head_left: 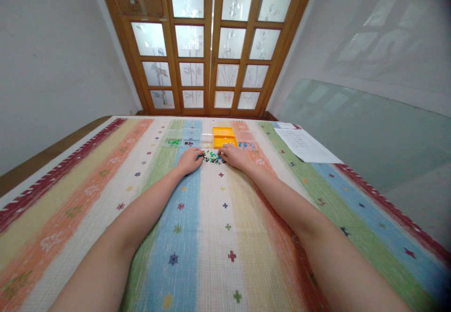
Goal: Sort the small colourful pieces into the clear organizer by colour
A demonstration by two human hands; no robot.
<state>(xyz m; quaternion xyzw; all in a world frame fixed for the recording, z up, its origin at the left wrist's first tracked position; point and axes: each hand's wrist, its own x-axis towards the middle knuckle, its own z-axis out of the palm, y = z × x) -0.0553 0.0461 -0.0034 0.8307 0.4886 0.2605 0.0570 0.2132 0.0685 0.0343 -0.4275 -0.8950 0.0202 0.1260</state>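
A pile of small mixed pieces (212,158), in green, blue, white and dark brown, lies on the striped tablecloth between my hands. At the pile's left edge is my left hand (189,160), its fingers curled together at the pieces. My right hand (235,156) reaches the pile's right edge with thumb and fingers drawn together. Any piece in either set of fingertips is too small to make out. Just beyond stand a clear box with green pieces (172,143), another with dark brown pieces (189,143), a yellow-orange box (223,131) and a clear box with blue pieces (251,145).
A small clear box with pale yellow pieces (206,144) stands left of the yellow-orange box. Printed paper sheets (303,145) lie at the table's far right. The tablecloth (214,237) covers the table, with walls at both sides and wooden glass-paned doors (211,63) behind.
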